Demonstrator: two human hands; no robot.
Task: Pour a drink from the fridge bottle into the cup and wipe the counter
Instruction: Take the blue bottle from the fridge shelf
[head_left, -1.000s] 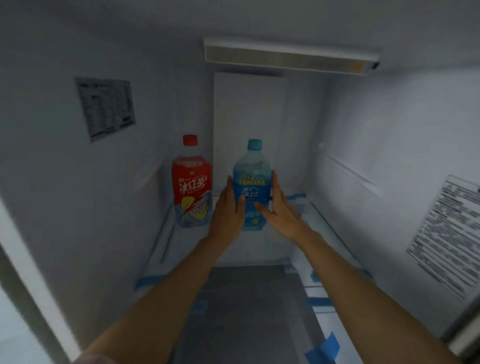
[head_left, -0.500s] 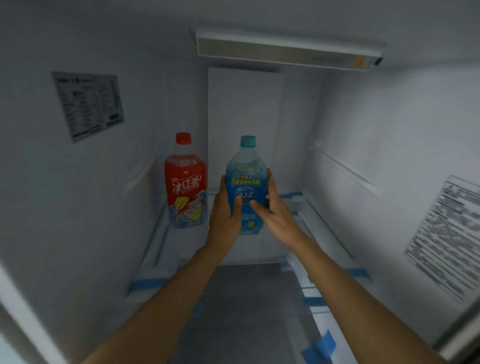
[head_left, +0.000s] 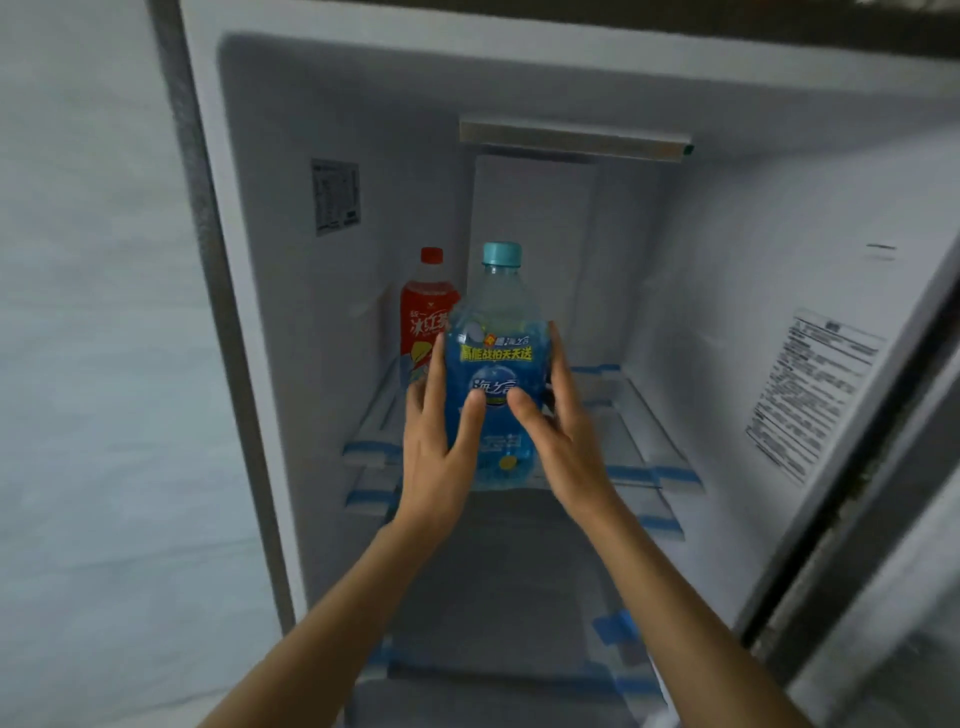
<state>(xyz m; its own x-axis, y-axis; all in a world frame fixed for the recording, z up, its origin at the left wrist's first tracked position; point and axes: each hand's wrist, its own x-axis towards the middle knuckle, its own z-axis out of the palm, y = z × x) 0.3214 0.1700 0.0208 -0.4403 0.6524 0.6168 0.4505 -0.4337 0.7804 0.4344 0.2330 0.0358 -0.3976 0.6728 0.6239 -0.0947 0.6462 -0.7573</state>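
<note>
At the far left, the fridge (head_left: 291, 364) wall and its door frame fill more of the view than a second ago, so the person's head has pulled back from the opening. Deep on the shelf (head_left: 639, 457), left of centre, the red bottle (head_left: 423, 317) stands upright where it stood before, untouched.

Just right of it and nearer, the blue bottle (head_left: 493, 374) with its teal cap (head_left: 501, 253) is upright between both hands. It has come forward and up since a second ago: it looks larger and covers part of the red bottle, and its base seems to hang at the shelf's near edge, though whether it has cleared the shelf is hard to tell.

The left hand (head_left: 436, 447) grips the bottle's left side, fingers upright along the label, thumb pressed on the front. The right hand (head_left: 561, 431) clasps the right side likewise, thumb across the front.

This reads as the fetching step under way: the drink is leaving the fridge. The cup and counter are out of view, so pouring and wiping are still to do.
</note>
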